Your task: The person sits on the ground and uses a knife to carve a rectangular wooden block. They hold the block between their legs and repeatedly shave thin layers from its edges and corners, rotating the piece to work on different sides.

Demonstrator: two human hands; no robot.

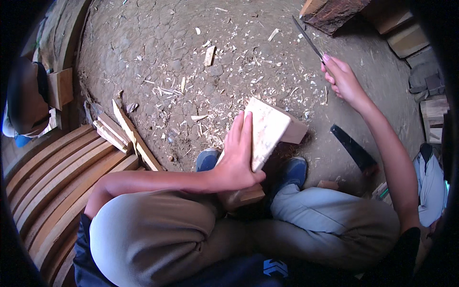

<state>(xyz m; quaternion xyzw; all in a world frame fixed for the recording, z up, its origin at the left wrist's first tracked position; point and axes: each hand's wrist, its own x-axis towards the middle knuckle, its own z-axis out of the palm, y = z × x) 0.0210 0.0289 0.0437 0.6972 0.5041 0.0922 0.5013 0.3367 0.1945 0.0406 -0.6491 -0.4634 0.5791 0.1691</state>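
Note:
My left hand (235,158) grips a pale wooden block (265,126) in front of me, its fingers lying along the left side and its thumb near the lower edge. The block is tilted over another piece of wood (294,132), which shows at its right. At the upper right, my right hand (343,79) is closed around a long, thin, dark knife-like tool (308,39). The tool points up and left, well apart from the block. My fingers hide its handle.
Wood chips and shavings (181,85) litter the dirt floor. A dark tapered saw-like blade (351,146) lies right of my shoe (292,172). Long wooden strips (62,179) are stacked at left. Thick timber (330,14) stands at upper right. Another person (28,98) is at the left edge.

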